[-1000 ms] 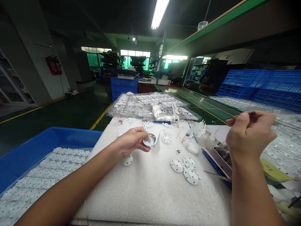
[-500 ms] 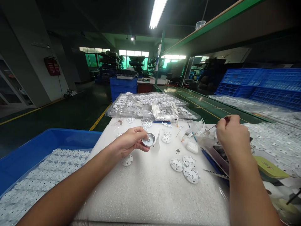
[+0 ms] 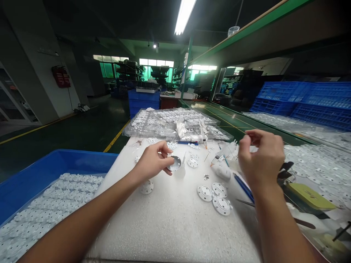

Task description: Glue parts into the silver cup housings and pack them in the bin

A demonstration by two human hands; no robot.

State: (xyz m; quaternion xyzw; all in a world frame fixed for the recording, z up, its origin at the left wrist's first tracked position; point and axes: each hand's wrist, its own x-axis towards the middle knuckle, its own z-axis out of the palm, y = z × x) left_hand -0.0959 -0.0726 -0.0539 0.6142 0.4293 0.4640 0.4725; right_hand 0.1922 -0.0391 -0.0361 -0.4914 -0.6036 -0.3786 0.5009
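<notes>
My left hand [image 3: 153,160] pinches a round, shallow metal disc [image 3: 174,163] between thumb and fingers, above the white foam-covered table [image 3: 164,223]. The disc's shiny face is turned partly towards me. My right hand [image 3: 260,157] is raised over the table's right side, its thumb and forefinger bent together; whatever they may hold is hidden. Three white round plates [image 3: 221,205] with small holes lie together right of the middle. Single plates lie near the disc [image 3: 192,162] and below my left wrist [image 3: 147,187]. Small dark metal bits [image 3: 206,177] sit beyond the group.
A blue bin [image 3: 90,155] full of white parts stands at left. Clear trays [image 3: 164,128] of white pieces fill the table's far end. Pens, a white rounded case [image 3: 222,171], pointed tweezers [image 3: 245,202] and a yellow-green box [image 3: 311,195] lie to the right.
My right hand has moved left and slightly nearer; the thin rod at its fingertips no longer shows. In my left hand the disc has turned, hiding its central hub.
</notes>
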